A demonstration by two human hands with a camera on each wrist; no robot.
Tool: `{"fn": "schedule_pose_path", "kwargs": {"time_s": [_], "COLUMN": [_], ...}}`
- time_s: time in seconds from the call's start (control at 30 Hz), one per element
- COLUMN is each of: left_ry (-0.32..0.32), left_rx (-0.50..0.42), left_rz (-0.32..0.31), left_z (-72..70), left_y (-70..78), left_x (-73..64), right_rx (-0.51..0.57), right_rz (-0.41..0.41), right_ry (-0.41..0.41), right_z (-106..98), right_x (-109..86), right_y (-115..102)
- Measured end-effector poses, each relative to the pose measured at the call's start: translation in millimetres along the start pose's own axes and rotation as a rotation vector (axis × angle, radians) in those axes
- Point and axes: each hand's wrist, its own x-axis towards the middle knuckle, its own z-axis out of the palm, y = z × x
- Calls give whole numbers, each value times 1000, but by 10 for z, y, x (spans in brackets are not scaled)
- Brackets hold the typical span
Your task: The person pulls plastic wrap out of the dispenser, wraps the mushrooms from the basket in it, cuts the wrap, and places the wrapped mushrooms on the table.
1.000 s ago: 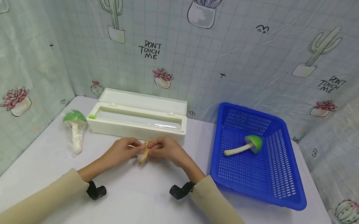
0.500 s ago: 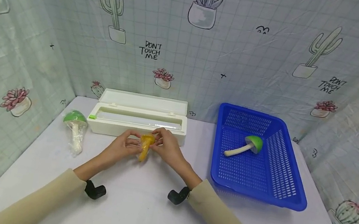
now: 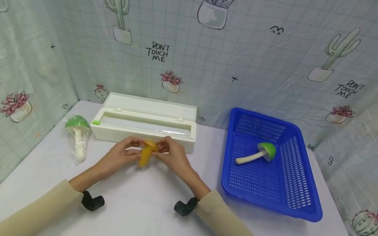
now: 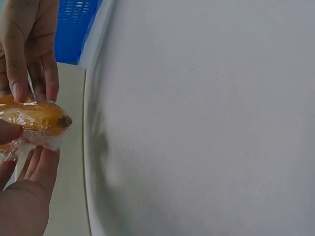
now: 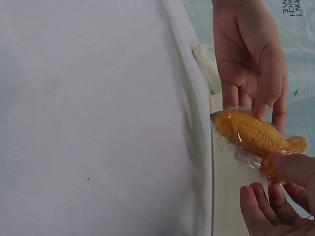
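Observation:
A yellow mushroom-shaped piece in clear plastic wrap (image 3: 146, 155) is held between both hands at mid-table, its cap up and its stem pointing toward me. My left hand (image 3: 120, 155) grips it from the left, with the thumb on the stem. From the right, my right hand (image 3: 173, 156) pinches it near the cap. Film clings around the yellow stem (image 5: 248, 132) in the right wrist view, and loose folds hang underneath. Just behind the hands stands a white cling film dispenser (image 3: 144, 140) with its lid raised and film visible inside.
At the left of the table lies a green-capped mushroom (image 3: 80, 144) wrapped in film. A blue basket (image 3: 273, 197) on the right holds a bare green-capped mushroom (image 3: 255, 155). A patterned cloth (image 3: 236, 51) rises behind the table.
The yellow mushroom, mostly covered by fingers a second ago, now shows its cap and stem. Both hands have spread apart around it, and it has shifted slightly left.

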Motion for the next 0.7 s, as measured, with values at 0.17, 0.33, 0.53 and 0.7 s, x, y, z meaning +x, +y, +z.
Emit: {"fn": "schedule_pose_path", "kwargs": {"time_s": [0.17, 0.33, 0.53, 0.7], "left_ry": [3, 24, 43, 77], "left_rx": [91, 194, 219, 215], "left_rz": [14, -20, -77, -100], "left_z": [-145, -265, -428, -513], "left_y": [4, 17, 72, 112], "left_x": [-130, -267, -424, -503], "right_rx": [51, 76, 106, 105], "right_rz": [-15, -34, -93, -127], "right_ry": [-46, -92, -141, -156], "right_z": [52, 125, 261, 366], "right_x": [27, 30, 81, 139], "right_y": [-40, -103, -182, -240]}}
